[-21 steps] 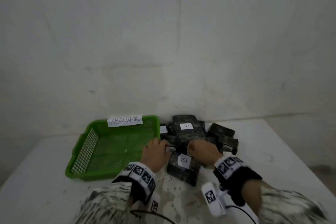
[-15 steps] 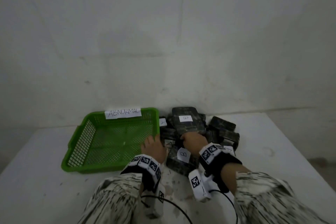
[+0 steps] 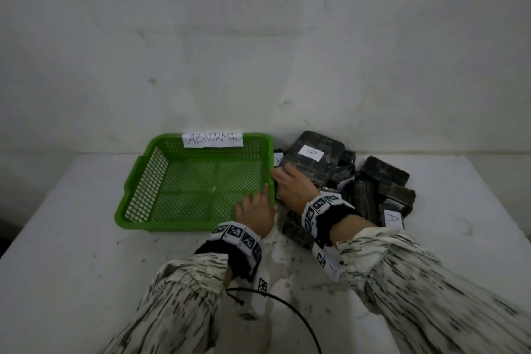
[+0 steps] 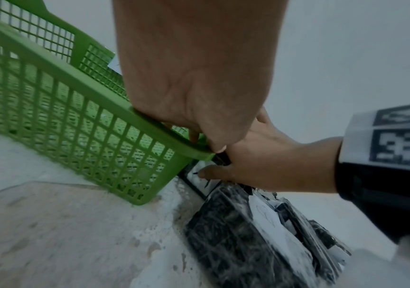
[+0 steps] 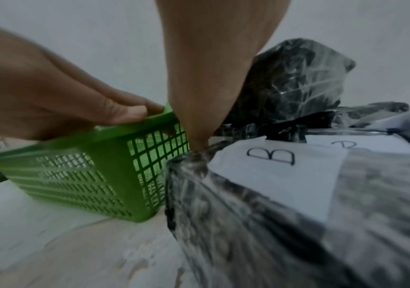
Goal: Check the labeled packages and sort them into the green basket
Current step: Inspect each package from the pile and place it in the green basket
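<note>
**Left hand now on the basket rim; right hand into the pile**

Half a second ago both my hands sat low on the dark, film-wrapped package with the white "B" label (image 5: pixel 276 173), nearest me. Now my left hand (image 3: pixel 255 214) has shifted left and rests on the near right corner of the green perforated plastic basket (image 3: pixel 143 181), fingers curled over its rim, thumb outside. Reads as a steadying hold.

My right hand (image 3: pixel 293 188) has gone forward, just right of my left, fingertips pressing down among the wrapped packages beside the basket wall. A white label shows under the thumb in the left wrist view; letter unreadable. Whether the fingers have closed on anything, I cannot tell.

Basket, tagged "ABNORMAL" (image 3: pixel 212 139), holds nothing yet. Another "B" package (image 3: pixel 311 158) lies beyond my right hand, an "A" label (image 3: pixel 392 218) to its right. Sorting has barely started on this white bench (image 3: pixel 71 267).
</note>
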A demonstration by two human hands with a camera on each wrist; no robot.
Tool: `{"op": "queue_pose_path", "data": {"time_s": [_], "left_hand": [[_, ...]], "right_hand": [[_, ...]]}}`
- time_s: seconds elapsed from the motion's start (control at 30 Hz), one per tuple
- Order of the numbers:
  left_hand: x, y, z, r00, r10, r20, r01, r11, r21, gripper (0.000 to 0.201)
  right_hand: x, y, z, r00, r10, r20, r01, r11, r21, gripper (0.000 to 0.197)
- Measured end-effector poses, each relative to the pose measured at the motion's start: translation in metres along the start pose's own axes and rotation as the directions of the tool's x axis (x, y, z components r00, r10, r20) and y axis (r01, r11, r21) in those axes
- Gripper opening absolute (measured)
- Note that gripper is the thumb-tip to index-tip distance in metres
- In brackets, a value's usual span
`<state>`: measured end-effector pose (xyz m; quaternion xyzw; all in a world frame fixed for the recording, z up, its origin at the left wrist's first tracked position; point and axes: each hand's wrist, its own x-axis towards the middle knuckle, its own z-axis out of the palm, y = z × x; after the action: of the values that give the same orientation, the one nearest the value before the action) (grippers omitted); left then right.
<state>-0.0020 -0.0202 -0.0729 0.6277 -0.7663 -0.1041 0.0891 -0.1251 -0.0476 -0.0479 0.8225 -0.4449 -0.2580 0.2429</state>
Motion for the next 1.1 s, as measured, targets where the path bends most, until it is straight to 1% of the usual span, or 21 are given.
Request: {"op": "queue_pose_path", "data": {"time_s": [0.03, 0.07, 0.1, 0.17, 0.23, 0.3, 0.37, 0.4, 0.47, 0.53, 0.6, 0.7, 0.77, 0.83, 0.9, 0.93, 1.0, 1.03, 1.07, 1.1], "left_hand": [[-0.001, 0.002, -0.001, 0.998, -0.023, 0.060, 0.025, 0.999, -0.031, 0.061], [0.000, 0.002, -0.002, 0.993, -0.020, 0.115, 0.025, 0.999, -0.039, 0.065], [0.002, 0.001, -0.001, 0.989, -0.025, 0.149, 0.028, 0.999, -0.019, 0.064], [0.003, 0.000, -0.005, 0.976, -0.037, 0.214, 0.041, 0.999, -0.016, 0.060], [0.006, -0.002, -0.010, 0.966, -0.020, 0.258, 0.048, 0.994, -0.102, 0.059], [0.007, -0.002, -0.017, 0.946, -0.011, 0.325, 0.065, 0.985, -0.157, 0.058], [0.008, -0.002, -0.018, 0.935, -0.005, 0.354, 0.059, 0.988, -0.140, 0.059], [0.008, -0.001, -0.019, 0.937, -0.010, 0.350, 0.047, 0.994, -0.097, 0.060], [0.006, 0.000, -0.018, 0.953, -0.030, 0.301, 0.031, 1.000, 0.001, 0.062], [0.006, 0.001, -0.019, 0.948, -0.036, 0.318, 0.034, 0.999, 0.013, 0.062], [0.008, 0.001, -0.016, 0.940, -0.045, 0.338, 0.043, 0.999, 0.014, 0.062], [0.010, 0.000, -0.015, 0.947, -0.071, 0.312, 0.065, 0.997, 0.029, 0.062], [0.011, 0.000, -0.015, 0.932, -0.055, 0.358, 0.056, 0.998, 0.006, 0.061], [0.012, -0.001, -0.017, 0.923, -0.035, 0.382, 0.043, 0.999, -0.014, 0.060], [0.012, -0.002, -0.020, 0.925, -0.013, 0.379, 0.026, 0.999, -0.027, 0.061], [0.011, -0.003, -0.022, 0.926, 0.002, 0.377, 0.006, 1.000, -0.020, 0.062], [0.009, -0.004, -0.027, 0.927, 0.037, 0.374, -0.051, 0.998, 0.028, 0.062], [0.009, -0.004, -0.031, 0.926, 0.046, 0.374, -0.065, 0.997, 0.040, 0.061], [0.009, -0.003, -0.036, 0.931, 0.050, 0.361, -0.061, 0.998, 0.021, 0.060], [0.009, -0.001, -0.040, 0.944, 0.049, 0.326, -0.038, 0.998, -0.040, 0.058]], "right_hand": [[0.002, -0.001, 0.000, 1.000, -0.009, 0.025, 0.011, 0.998, -0.067, 0.038], [0.003, -0.002, -0.001, 0.999, -0.009, 0.046, 0.014, 0.993, -0.114, 0.038], [0.004, -0.002, 0.000, 0.998, -0.004, 0.057, 0.011, 0.991, -0.135, 0.039], [0.005, -0.001, 0.000, 0.997, -0.003, 0.074, 0.014, 0.989, -0.149, 0.042], [0.006, -0.001, -0.001, 0.996, 0.016, 0.090, -0.002, 0.987, -0.158, 0.043], [0.008, -0.002, -0.003, 0.994, 0.044, 0.102, -0.030, 0.990, -0.136, 0.042], [0.008, -0.002, -0.005, 0.990, 0.086, 0.115, -0.076, 0.993, -0.086, 0.040], [0.007, -0.001, -0.004, 0.988, 0.109, 0.107, -0.105, 0.994, -0.039, 0.039], [0.005, -0.001, 0.000, 0.982, 0.164, 0.092, -0.174, 0.978, 0.114, 0.038], [0.000, -0.002, 0.003, 0.972, 0.219, 0.087, -0.233, 0.947, 0.220, 0.037], [-0.007, 0.000, 0.004, 0.958, 0.275, 0.083, -0.288, 0.914, 0.284, 0.034], [-0.017, 0.006, 0.000, 0.921, 0.363, 0.142, -0.389, 0.829, 0.401, 0.031], [-0.022, 0.014, -0.005, 0.881, 0.427, 0.204, -0.471, 0.745, 0.472, 0.033], [-0.026, 0.022, -0.008, 0.830, 0.493, 0.261, -0.549, 0.641, 0.536, 0.034], [-0.034, 0.029, -0.012, 0.771, 0.559, 0.305, -0.612, 0.518, 0.598, 0.033], [-0.037, 0.032, -0.012, 0.736, 0.595, 0.323, -0.631, 0.433, 0.644, 0.032], [-0.044, 0.037, -0.013, 0.659, 0.653, 0.372, -0.619, 0.191, 0.762, 0.030], [-0.045, 0.038, -0.013, 0.633, 0.671, 0.386, -0.571, 0.066, 0.819, 0.027], [-0.047, 0.039, -0.014, 0.622, 0.671, 0.403, -0.499, -0.057, 0.865, 0.022], [-0.048, 0.038, -0.017, 0.634, 0.648, 0.421, -0.398, -0.193, 0.897, 0.019]]}}
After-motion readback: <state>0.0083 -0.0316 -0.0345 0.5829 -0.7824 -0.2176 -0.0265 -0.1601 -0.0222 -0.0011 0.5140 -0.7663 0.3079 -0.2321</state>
